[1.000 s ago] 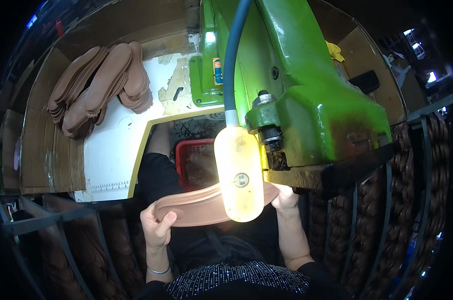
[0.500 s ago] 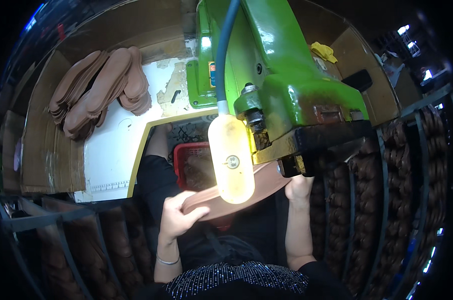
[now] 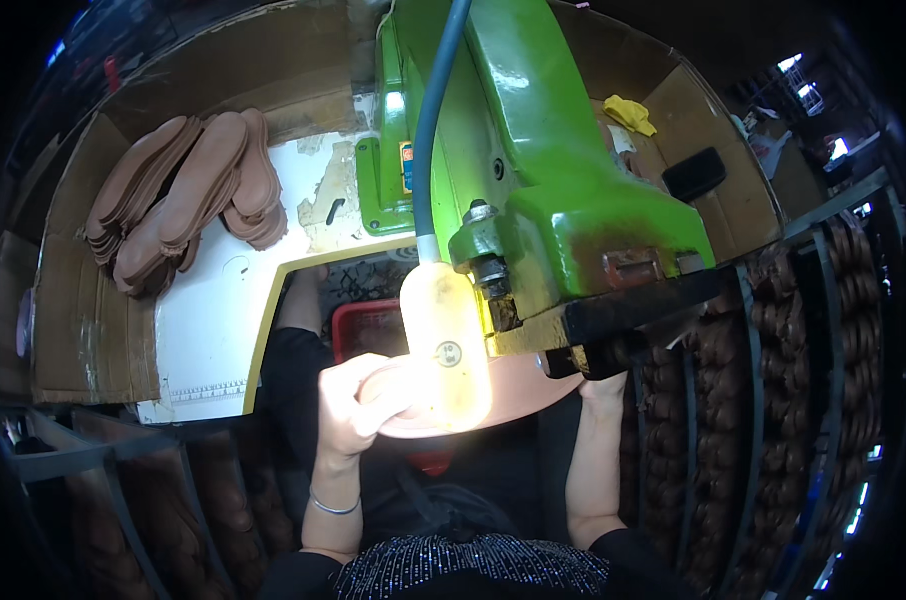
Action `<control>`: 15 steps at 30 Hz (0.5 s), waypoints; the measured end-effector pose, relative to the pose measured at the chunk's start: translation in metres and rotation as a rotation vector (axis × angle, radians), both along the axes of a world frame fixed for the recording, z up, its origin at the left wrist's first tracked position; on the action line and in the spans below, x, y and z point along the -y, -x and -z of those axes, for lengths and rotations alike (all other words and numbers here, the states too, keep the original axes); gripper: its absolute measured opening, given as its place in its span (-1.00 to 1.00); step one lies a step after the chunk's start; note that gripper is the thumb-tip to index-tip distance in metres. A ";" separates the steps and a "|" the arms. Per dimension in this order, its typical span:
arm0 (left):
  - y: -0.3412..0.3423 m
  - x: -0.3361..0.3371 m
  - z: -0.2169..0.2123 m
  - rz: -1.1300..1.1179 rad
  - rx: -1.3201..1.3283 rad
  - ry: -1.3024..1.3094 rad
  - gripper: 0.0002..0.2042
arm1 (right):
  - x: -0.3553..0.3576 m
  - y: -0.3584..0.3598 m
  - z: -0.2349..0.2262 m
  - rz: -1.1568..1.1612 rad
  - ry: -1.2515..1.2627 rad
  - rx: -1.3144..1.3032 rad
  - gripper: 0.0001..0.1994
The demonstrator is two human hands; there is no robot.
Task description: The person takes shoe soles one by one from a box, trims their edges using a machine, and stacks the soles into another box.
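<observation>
Pinkish-brown shoe sole (image 3: 521,384) held crosswise, long axis left to right, partly behind the lamp (image 3: 441,310), left hand (image 3: 355,408) gripping its left end, right hand (image 3: 603,388) nearer the green machine (image 3: 573,200), fingers hidden, grip uncertain.

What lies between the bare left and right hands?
In the head view, one curved brown sole, partly hidden behind the glowing yellowish-white oval lamp.

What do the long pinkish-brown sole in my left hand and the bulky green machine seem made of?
Pinkish-brown sole: perhaps rubber or foam, smooth and matte, without sharp highlights. Green machine: probably metal under glossy paint, given bright reflections.
</observation>
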State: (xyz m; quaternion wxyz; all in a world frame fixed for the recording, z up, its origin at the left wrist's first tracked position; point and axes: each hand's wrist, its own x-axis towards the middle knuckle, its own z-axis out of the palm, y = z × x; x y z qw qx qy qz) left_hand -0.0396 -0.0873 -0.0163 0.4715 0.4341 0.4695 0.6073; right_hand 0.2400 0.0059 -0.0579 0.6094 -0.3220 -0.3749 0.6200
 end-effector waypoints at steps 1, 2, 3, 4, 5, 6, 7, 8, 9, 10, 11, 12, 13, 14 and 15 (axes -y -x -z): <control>0.007 0.003 0.003 -0.018 0.031 0.042 -0.80 | 0.004 0.005 0.006 -0.016 0.025 -0.015 -0.72; 0.013 0.008 0.006 -0.035 0.062 0.084 -0.78 | 0.009 0.010 0.010 -0.005 0.064 -0.030 -0.68; 0.020 0.011 0.008 -0.035 0.061 0.087 -0.78 | 0.013 0.015 0.013 0.008 0.101 -0.043 -0.64; 0.026 0.016 0.008 -0.033 0.072 0.166 -0.78 | 0.017 0.017 0.019 -0.004 0.138 -0.033 -0.55; 0.032 0.021 0.009 -0.030 0.083 0.245 -0.77 | 0.022 0.021 0.021 -0.003 0.140 -0.032 -0.55; 0.036 0.026 0.008 -0.051 0.070 0.269 -0.78 | 0.026 0.025 0.023 -0.027 0.116 -0.036 -0.54; 0.038 0.030 0.005 -0.070 0.092 0.282 -0.78 | 0.030 0.030 0.024 -0.052 0.093 -0.040 -0.54; 0.043 0.037 0.010 -0.079 0.097 0.275 -0.78 | 0.033 0.035 0.025 -0.075 0.069 -0.044 -0.53; 0.049 0.047 0.014 -0.094 0.098 0.269 -0.78 | 0.035 0.043 0.026 -0.080 0.074 -0.049 -0.53; 0.052 0.053 0.016 -0.108 0.115 0.282 -0.79 | 0.037 0.046 0.027 -0.082 0.064 0.030 -0.55; 0.055 0.059 0.020 -0.130 0.131 0.294 -0.79 | 0.039 0.049 0.027 -0.084 0.054 0.109 -0.57; 0.060 0.069 0.021 -0.147 0.123 0.301 -0.78 | 0.039 0.057 0.025 -0.129 0.035 0.080 -0.67; 0.064 0.077 0.024 -0.157 0.119 0.308 -0.77 | 0.040 0.058 0.026 -0.127 0.038 0.078 -0.67; 0.066 0.085 0.029 -0.160 0.122 0.326 -0.74 | 0.040 0.058 0.027 -0.148 -0.078 0.221 -0.71; 0.067 0.093 0.032 -0.143 0.139 0.329 -0.75 | 0.040 0.062 0.024 -0.171 -0.196 0.360 -0.75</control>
